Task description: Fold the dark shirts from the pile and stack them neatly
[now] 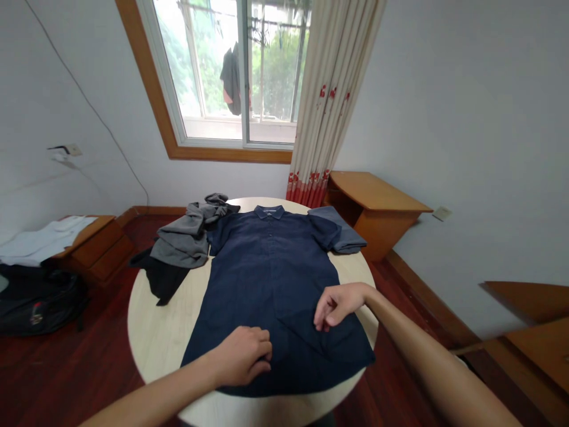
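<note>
A dark navy short-sleeved button-up shirt (267, 273) lies spread front side up on the round pale table (155, 332), its collar at the far edge and its hem towards me. Over the lower left of the shirt is my left hand (244, 356), fingers curled in and nothing visible in them. My right hand (340, 303) is over the shirt's lower right, with loosely bent fingers, a gap by the thumb and no cloth between them. Whether either hand touches the cloth I cannot tell. Creases run through the fabric below the right hand.
Crumpled grey and black clothes (184, 237) lie at the table's left, partly over its edge. A folded blue-grey garment (344, 234) sits under the right sleeve. Wooden desk (377, 196) stands behind right; a low cabinet (102, 249) and black bag (40, 302) are left.
</note>
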Available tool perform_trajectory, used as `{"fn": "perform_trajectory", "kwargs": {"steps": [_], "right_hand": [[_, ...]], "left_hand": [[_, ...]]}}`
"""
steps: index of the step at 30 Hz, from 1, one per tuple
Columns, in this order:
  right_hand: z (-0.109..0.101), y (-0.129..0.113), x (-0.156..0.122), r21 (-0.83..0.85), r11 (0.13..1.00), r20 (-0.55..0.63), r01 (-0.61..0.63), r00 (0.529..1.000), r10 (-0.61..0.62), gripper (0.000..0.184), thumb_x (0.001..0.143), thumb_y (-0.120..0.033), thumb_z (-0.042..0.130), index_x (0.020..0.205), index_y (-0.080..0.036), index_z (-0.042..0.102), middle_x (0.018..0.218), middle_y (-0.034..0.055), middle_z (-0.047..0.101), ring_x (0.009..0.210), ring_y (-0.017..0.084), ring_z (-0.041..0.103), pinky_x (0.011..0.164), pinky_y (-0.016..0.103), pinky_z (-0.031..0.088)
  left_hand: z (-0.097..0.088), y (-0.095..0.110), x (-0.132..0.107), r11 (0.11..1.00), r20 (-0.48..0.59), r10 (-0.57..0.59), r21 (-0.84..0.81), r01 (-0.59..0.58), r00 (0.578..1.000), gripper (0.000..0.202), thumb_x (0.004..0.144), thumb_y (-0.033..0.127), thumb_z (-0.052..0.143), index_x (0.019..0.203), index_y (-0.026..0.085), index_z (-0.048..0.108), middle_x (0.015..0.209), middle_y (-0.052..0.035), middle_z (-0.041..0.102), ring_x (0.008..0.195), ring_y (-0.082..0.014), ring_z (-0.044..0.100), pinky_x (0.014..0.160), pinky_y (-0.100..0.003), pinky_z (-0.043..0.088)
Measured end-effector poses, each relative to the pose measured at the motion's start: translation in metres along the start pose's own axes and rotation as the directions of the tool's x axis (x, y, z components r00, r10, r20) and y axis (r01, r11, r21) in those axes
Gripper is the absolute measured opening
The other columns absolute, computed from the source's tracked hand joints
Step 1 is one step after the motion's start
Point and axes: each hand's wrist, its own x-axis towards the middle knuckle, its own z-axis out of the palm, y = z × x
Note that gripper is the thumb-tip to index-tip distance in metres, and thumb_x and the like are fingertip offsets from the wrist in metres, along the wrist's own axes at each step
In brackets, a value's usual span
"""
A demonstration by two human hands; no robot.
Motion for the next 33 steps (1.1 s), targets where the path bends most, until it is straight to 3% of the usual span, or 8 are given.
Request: {"fn": "perform_trajectory", "kwargs": {"steps": [4, 12, 16, 21, 24, 27, 30, 33], "right_hand": [[0.022, 0.001, 0.022, -0.260, 0.959, -0.244, -0.113, 0.968, 0.047, 0.078, 0.066, -0.060, 0.081, 0.126, -0.013, 0.062, 0.096, 0.0089, 0.073, 0.082, 0.021, 0.069, 0.075, 0.029, 0.052], [0.054, -0.017, 0.032, -0.630, 0.609, -0.635, -0.482, 0.771, -0.045, 0.030, 0.080, -0.032, 0.073, 0.106, -0.017, 0.066, 0.109, 0.0127, 0.067, 0.099, 0.027, 0.065, 0.083, 0.032, 0.048], [0.049, -0.025, 0.025, -0.634, 0.698, -0.486, -0.333, 0.874, -0.025, 0.007, 0.080, -0.024, 0.069, 0.080, -0.017, 0.067, 0.088, 0.0053, 0.067, 0.087, 0.020, 0.065, 0.076, 0.027, 0.047], [0.041, -0.031, 0.015, -0.119, 0.990, 0.240, -0.073, 0.966, 0.100, 0.054, 0.071, -0.060, 0.077, 0.102, -0.017, 0.066, 0.091, 0.0035, 0.070, 0.078, 0.018, 0.069, 0.068, 0.026, 0.053], [0.018, -0.030, 0.028, -0.182, 0.983, -0.028, -0.025, 0.999, 0.020, 0.060, 0.071, -0.064, 0.075, 0.106, -0.017, 0.068, 0.092, 0.0059, 0.072, 0.077, 0.019, 0.070, 0.068, 0.028, 0.053], [-0.019, -0.027, 0.058, -0.499, 0.855, -0.614, -0.141, 0.754, -0.234, 0.039, 0.088, -0.048, 0.064, 0.107, -0.015, 0.071, 0.102, 0.0103, 0.073, 0.093, 0.023, 0.069, 0.084, 0.032, 0.052], [-0.052, -0.019, 0.093, -0.570, 0.738, -0.789, -0.362, 0.493, -0.367, 0.041, 0.093, -0.038, 0.056, 0.128, -0.017, 0.064, 0.134, 0.0135, 0.062, 0.124, 0.026, 0.057, 0.106, 0.037, 0.042], [-0.073, -0.003, 0.118, -0.518, 0.699, -0.847, -0.494, 0.410, -0.338, 0.054, 0.097, -0.045, 0.049, 0.144, -0.018, 0.051, 0.154, 0.0129, 0.043, 0.144, 0.027, 0.036, 0.119, 0.044, 0.025]], "left_hand": [[-0.010, -0.002, 0.004, 0.959, -0.007, -0.088, -0.271, 0.083, 0.996, 0.011, 0.088, 0.026, 0.056, 0.081, 0.020, 0.061, 0.080, -0.0011, 0.063, 0.074, -0.0158, 0.057, 0.067, -0.027, 0.039], [-0.027, -0.035, 0.011, 0.432, 0.265, -0.213, -0.838, 0.334, 0.940, 0.050, 0.074, 0.065, 0.065, 0.064, 0.019, 0.051, 0.053, 0.0058, 0.044, 0.050, -0.0088, 0.039, 0.052, -0.023, 0.032], [-0.038, -0.042, 0.007, 0.533, 0.421, 0.052, -0.779, 0.332, 0.905, 0.056, 0.077, 0.073, 0.064, 0.076, 0.017, 0.066, 0.069, -0.0030, 0.067, 0.060, -0.0123, 0.056, 0.061, -0.025, 0.044], [-0.051, -0.061, 0.011, 0.725, 0.108, -0.114, -0.671, 0.157, 0.988, 0.052, 0.092, 0.063, 0.050, 0.094, 0.015, 0.071, 0.087, -0.0075, 0.074, 0.075, -0.0152, 0.064, 0.073, -0.027, 0.050], [-0.053, -0.088, 0.029, 0.902, -0.206, -0.219, -0.415, 0.117, 0.954, 0.045, 0.097, 0.053, 0.043, 0.104, 0.018, 0.071, 0.108, -0.0092, 0.074, 0.101, -0.0205, 0.066, 0.094, -0.033, 0.049], [-0.052, -0.120, 0.059, 0.967, -0.400, -0.253, -0.118, 0.224, 0.881, 0.045, 0.099, 0.045, 0.039, 0.123, 0.019, 0.066, 0.137, -0.0111, 0.062, 0.129, -0.0249, 0.054, 0.113, -0.041, 0.037], [-0.049, -0.148, 0.088, 0.906, -0.419, -0.360, 0.055, 0.419, 0.834, 0.051, 0.100, 0.045, 0.037, 0.141, 0.018, 0.054, 0.157, -0.0098, 0.041, 0.146, -0.0273, 0.034, 0.121, -0.050, 0.024], [-0.047, -0.169, 0.101, 0.832, -0.390, -0.447, 0.148, 0.534, 0.805, 0.060, 0.100, 0.052, 0.036, 0.151, 0.021, 0.042, 0.163, -0.0069, 0.029, 0.152, -0.0276, 0.021, 0.122, -0.054, 0.017]]}}
